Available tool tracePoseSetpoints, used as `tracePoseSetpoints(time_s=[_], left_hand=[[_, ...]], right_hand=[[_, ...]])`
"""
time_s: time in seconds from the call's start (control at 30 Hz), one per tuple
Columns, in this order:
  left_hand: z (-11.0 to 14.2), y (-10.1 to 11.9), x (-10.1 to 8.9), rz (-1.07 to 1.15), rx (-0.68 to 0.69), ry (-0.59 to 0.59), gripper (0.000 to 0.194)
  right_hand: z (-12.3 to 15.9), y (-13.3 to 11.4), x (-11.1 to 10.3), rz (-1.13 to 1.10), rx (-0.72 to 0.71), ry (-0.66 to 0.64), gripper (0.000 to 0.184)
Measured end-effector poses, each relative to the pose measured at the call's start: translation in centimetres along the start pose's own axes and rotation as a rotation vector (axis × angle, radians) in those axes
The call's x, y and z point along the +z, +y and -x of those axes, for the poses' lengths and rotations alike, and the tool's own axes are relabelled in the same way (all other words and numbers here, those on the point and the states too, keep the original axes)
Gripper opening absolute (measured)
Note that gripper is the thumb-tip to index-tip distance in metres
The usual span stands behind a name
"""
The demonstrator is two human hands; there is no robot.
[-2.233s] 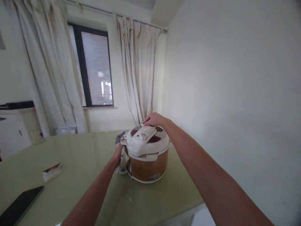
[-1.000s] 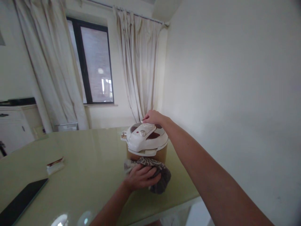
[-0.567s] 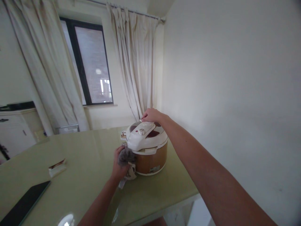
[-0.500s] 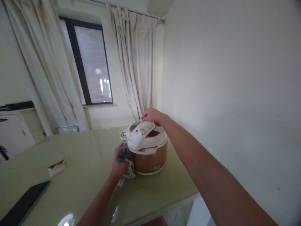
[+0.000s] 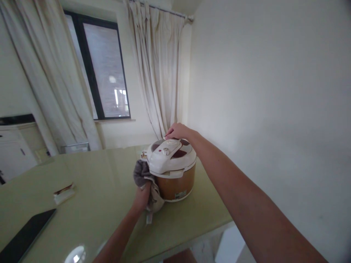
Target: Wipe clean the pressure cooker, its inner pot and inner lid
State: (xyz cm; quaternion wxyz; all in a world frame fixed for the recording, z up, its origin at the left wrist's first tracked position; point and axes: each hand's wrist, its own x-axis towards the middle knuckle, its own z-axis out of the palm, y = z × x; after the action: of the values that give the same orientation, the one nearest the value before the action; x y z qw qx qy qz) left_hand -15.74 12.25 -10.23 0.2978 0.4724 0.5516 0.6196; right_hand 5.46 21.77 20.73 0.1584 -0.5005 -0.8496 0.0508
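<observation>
L hand [image 5: 143, 197] grips cloth [image 5: 141, 173]; R hand [image 5: 177, 130] atop cooker [image 5: 175, 184], grip unclear; tbl edge [image 5: 197, 235] nr.

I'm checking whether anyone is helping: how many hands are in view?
2: the left hand, fingers partly hidden, holds a cloth beside the cooker; the right hand rests on its lid. No others show.

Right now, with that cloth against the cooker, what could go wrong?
The bunched cloth in the left hand might snag on the white side fitting. A hard push could slide the cooker toward the near edge of the green table, though the right hand on its lid may steady it.
</observation>
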Motion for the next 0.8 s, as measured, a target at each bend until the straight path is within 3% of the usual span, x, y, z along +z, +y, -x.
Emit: tracePoseSetpoints(time_s=[0.07,0.17,0.27,0.37,0.47,0.57,0.63,0.7,0.8], left_hand=[[3.0,-0.5,0.4,-0.171,0.202,0.003,0.062],[6.6,-0.4,2.1,-0.471,0.657,0.051,0.079],[8.5,0.5,4.4,-0.729,1.086,0.05,0.07],[8.9,2.2,6.4,-0.892,1.354,0.009,0.048],[9.0,4.2,7.8,-0.96,1.405,-0.092,0.032],[9.4,5.8,8.5,-0.938,1.393,-0.34,0.026],[9.7,6.6,8.7,-0.905,1.279,-0.485,0.029],[10.2,7.5,8.7,-0.863,1.124,-0.531,0.032],[11.1,9.6,8.7,-0.754,0.979,-0.492,0.038]], right_hand=[[0.0,0.0,0.0,-0.017,-0.004,0.001,0.026],[0.1,-0.1,0.1,0.02,0.0,0.023,0.025],[0.4,-0.1,0.4,0.095,0.0,0.034,0.026],[0.8,0.3,0.9,0.134,-0.05,0.036,0.03],[2.3,0.5,2.0,0.131,-0.067,0.076,0.035],[6.3,-0.2,4.1,-0.007,-0.068,0.238,0.046],[10.9,-0.8,6.5,-0.216,-0.155,0.393,0.049],[16.4,-1.1,9.7,-0.365,-0.177,0.589,0.05],[24.2,-0.5,15.4,-0.384,-0.008,0.916,0.041]])
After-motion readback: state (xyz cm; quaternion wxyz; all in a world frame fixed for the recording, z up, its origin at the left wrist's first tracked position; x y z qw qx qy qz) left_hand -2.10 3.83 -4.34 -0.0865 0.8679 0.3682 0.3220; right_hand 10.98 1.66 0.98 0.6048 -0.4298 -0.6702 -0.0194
